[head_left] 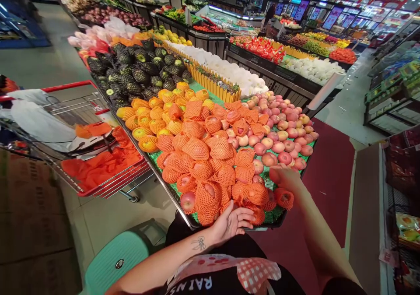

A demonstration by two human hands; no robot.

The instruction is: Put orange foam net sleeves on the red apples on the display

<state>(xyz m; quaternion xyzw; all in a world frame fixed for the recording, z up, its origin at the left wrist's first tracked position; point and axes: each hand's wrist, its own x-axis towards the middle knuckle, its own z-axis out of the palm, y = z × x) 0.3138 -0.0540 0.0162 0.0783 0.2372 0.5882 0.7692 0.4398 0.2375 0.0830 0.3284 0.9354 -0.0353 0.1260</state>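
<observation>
The left hand lies palm up at the near edge of the table. Its fingers are loose and a little curled, and they hold nothing. The tips just touch the bottom of the pile of apples in orange foam nets. The closest netted apples sit right past the fingertips, up and away from the body.

The right hand is farther out over the table. We see its back, so I cannot tell if its fingers grip anything (they point away, toward the fruit). One netted apple lies by itself just under this hand, on the side near the body, right at the table's edge. It looks round, so it has no long side to line up with. The right hand is the nearer one to it. The left fingers are a bit apart from it, off to its left.

Bare pink apples lie just past the right fingers, farther from the body. Yellow fruit in nets sits well beyond the left fingers, and dark green melons are farther still.

Off to the left of the left hand stands a red shopping cart with loose orange nets in it. A green stool sits low on the floor, near the left arm.
</observation>
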